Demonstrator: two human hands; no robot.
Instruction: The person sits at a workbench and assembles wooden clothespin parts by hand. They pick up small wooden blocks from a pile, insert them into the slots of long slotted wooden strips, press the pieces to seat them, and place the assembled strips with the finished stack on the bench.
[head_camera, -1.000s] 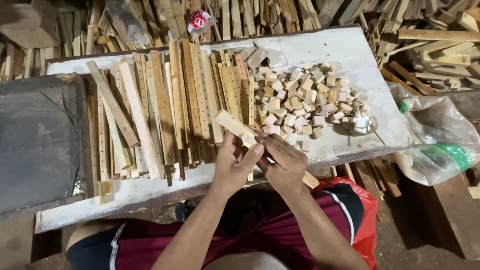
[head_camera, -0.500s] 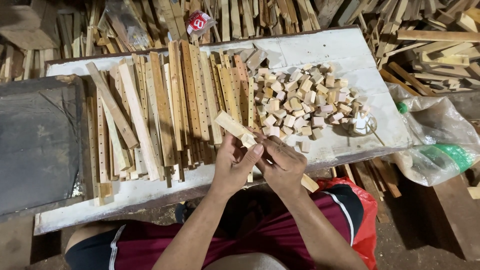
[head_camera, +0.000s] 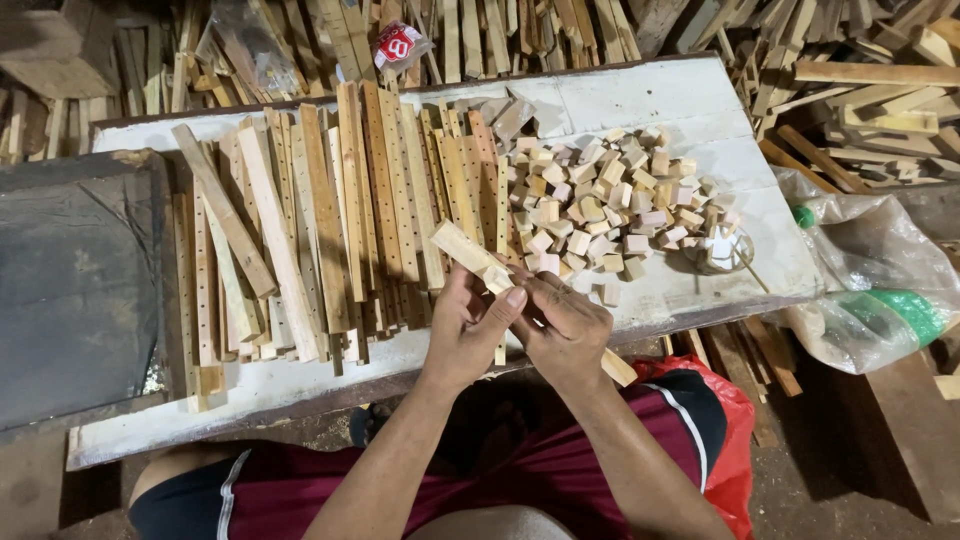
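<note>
Both of my hands hold one pale wooden slat at an angle over the near edge of the white table. My left hand wraps the slat's middle, thumb laid across it. My right hand grips it just to the right, and the slat's lower end sticks out past that hand. The slat's upper end points up and left, toward a row of long drilled slats. A heap of small wooden blocks lies just beyond my right hand.
A dark board covers the table's left end. A small round dish sits by the blocks. Clear plastic bags with green items lie at the right. Scrap wood piles up behind and to the right. A red bag sits by my lap.
My hands and the slat stay almost still; only the fingers have shifted slightly along it.
</note>
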